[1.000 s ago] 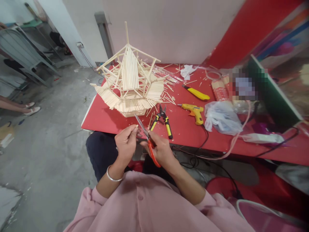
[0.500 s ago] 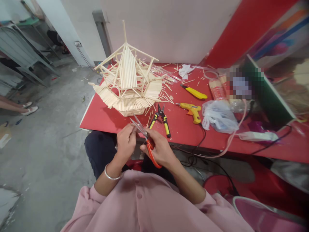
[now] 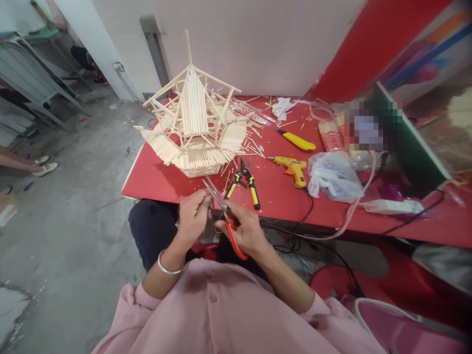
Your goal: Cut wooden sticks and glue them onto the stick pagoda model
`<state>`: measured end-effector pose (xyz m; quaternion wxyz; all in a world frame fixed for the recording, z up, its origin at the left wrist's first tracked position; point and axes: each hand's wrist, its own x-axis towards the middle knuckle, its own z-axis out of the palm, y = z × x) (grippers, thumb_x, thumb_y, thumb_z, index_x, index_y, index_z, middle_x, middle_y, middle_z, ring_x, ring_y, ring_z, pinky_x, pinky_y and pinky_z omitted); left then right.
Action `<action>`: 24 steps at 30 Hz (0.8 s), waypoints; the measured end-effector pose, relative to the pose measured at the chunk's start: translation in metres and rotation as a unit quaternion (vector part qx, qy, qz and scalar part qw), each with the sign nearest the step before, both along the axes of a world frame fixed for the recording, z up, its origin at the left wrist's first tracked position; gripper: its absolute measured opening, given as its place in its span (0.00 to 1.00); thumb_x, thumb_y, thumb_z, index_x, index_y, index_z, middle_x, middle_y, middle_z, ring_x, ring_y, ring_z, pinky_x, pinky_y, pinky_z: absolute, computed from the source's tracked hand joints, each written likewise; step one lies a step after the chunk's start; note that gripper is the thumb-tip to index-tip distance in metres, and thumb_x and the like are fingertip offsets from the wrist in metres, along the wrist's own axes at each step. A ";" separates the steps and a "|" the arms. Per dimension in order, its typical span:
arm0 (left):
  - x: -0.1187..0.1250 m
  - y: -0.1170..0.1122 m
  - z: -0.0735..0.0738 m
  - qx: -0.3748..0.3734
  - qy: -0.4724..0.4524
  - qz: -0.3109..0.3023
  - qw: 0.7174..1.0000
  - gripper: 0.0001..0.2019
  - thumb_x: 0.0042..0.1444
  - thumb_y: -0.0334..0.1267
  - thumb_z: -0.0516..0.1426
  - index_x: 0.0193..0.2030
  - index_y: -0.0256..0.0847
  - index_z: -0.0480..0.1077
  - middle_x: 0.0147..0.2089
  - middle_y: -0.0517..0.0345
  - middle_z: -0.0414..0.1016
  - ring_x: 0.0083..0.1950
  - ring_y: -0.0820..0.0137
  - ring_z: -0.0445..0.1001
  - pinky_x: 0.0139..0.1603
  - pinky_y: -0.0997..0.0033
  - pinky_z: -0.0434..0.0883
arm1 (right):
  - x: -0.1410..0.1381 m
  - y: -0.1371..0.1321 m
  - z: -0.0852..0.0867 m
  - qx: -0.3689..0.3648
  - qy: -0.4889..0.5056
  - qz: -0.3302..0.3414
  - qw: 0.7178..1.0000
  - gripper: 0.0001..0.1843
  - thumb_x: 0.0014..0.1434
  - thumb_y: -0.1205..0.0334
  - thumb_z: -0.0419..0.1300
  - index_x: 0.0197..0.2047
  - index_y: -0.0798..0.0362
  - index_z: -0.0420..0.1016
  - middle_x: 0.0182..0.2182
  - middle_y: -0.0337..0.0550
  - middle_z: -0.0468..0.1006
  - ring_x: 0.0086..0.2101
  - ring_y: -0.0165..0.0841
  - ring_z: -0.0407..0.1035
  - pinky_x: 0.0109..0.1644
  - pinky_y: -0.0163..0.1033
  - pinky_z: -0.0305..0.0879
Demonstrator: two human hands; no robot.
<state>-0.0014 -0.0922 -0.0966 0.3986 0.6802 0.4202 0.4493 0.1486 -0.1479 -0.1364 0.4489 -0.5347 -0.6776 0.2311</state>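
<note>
My right hand (image 3: 246,227) grips orange-handled scissors (image 3: 233,237), their blades slightly apart and pointing up and left. Close beside the blades is my left hand (image 3: 194,216), its fingers pinched together; what they hold, if anything, is too small or hidden to name. Both hands are over my lap at the table's front edge. Just beyond them stands a pagoda-like model (image 3: 195,108) built of thin wooden sticks, with a partly covered roof and a tall spire. Pliers-like cutters (image 3: 243,183) with yellow and black handles lie open to the right of the model.
On the red table (image 3: 155,179) lie a yellow glue gun (image 3: 293,169), a yellow utility knife (image 3: 298,141), a plastic bag (image 3: 334,177) and scattered stick pieces. Cables hang below the front edge. A green board (image 3: 409,142) stands at right. Another person's feet (image 3: 46,167) show at left.
The scissors' tips have shifted slightly right, away from my left fingers. My left hand has barely moved, and the things on the table stay where they were.
</note>
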 end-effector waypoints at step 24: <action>-0.001 0.003 -0.002 0.027 -0.005 0.036 0.999 0.08 0.65 0.36 0.53 0.35 0.41 0.70 0.26 0.65 0.73 0.19 0.79 0.69 0.23 0.80 0.67 | 0.005 0.005 0.008 -0.059 -0.026 0.015 0.998 0.27 0.62 0.45 0.58 0.58 0.53 0.69 0.27 0.37 0.72 0.25 0.28 0.63 0.33 0.34 0.61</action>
